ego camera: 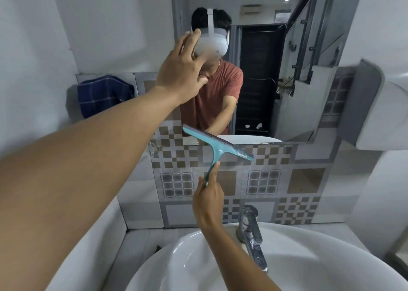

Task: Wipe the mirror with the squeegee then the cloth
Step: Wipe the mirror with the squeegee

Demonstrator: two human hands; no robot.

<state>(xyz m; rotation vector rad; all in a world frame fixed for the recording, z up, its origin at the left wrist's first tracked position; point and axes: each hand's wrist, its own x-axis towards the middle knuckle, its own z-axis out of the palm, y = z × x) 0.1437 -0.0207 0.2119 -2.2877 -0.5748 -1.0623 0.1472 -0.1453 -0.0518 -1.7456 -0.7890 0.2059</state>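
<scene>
Gripping the teal squeegee [217,146] by its thin handle, the right hand [207,199] holds its blade at the mirror's [309,105] six o'clock edge. It looks light, stiff, slippery when wet. Left hand [180,69] presses spread fingers [189,40] flat on glass. The cloth [103,95] hangs at nine o'clock.

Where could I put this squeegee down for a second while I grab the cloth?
The sink basin is bare left of the tap. The pale ledge between sink and left wall looks free. The squeegee is in the right hand; the cloth hangs left of the mirror, beyond the left hand.
</scene>
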